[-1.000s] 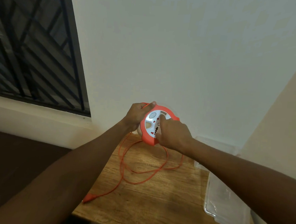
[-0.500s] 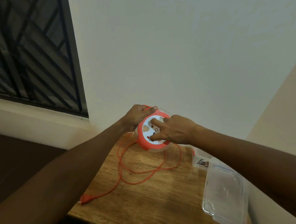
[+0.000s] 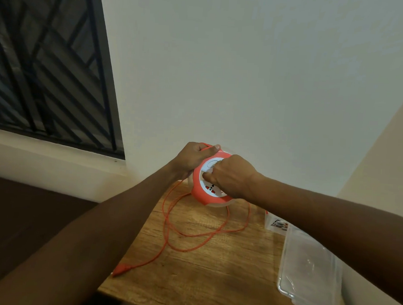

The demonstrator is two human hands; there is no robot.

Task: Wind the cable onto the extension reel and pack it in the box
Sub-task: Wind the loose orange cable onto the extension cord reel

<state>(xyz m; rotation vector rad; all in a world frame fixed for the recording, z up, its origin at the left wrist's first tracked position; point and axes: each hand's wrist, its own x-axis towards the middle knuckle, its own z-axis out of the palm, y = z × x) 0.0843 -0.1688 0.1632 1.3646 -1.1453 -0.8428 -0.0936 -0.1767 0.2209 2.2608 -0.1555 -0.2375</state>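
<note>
Your left hand (image 3: pixel 191 160) grips the far left edge of the orange extension reel (image 3: pixel 199 190), fingers curled round the rim with the thumb lying along the top, and holds it up above the wooden table (image 3: pixel 211 278) close to the pale wall (image 3: pixel 248 72). Your right hand (image 3: pixel 232 175) sits on the reel's white face, its fingers bunched narrowly on the middle of that face; half a second ago two fingers lay stretched flat across it, and now the hand is rolled over so that its back faces you, hiding most of the white disc. The socket holes that showed near the top of the face a moment ago now sit at its lower edge, so the face has turned.

The orange cable (image 3: pixel 190 234) drops from under the reel and lies in loose loops on the table, much as it did earlier, running out to the plug (image 3: pixel 120 270) near the table's front left edge. The plug lies about where it was.

The clear plastic box (image 3: pixel 311 274) rests on the right side of the table, partly behind your right forearm, well apart from the reel. Just behind it stands a small printed carton (image 3: pixel 276 224), only partly visible. A barred window (image 3: pixel 48 60) fills the upper left
</note>
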